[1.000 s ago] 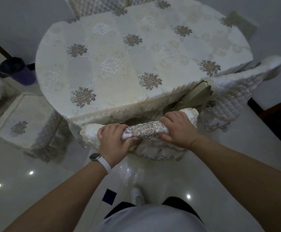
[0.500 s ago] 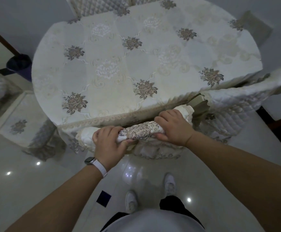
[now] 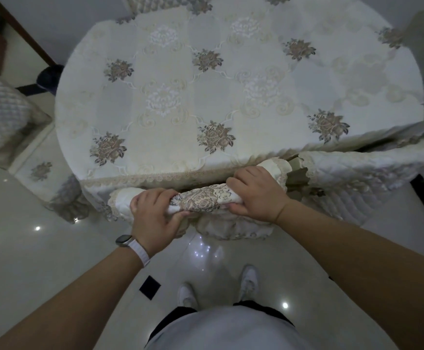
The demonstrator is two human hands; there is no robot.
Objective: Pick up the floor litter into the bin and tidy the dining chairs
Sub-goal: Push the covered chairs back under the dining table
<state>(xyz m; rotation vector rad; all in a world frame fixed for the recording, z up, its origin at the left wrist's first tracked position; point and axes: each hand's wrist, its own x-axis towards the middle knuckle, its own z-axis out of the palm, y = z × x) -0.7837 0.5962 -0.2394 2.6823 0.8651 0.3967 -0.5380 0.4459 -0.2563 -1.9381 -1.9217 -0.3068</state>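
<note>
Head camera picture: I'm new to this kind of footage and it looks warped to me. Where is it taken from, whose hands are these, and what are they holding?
The camera sits on a person's head and looks down, and its wide lens bends the edges. The two bare arms are that person's own. The left hand, with a watch on its wrist, and the right hand both grip the cloth-covered top rail of a dining chair that stands tucked against the table. The table wears a flowered cloth and nothing lies on it. Another covered chair stands at the right. Below are the person's white shoes on a shiny floor.
</note>
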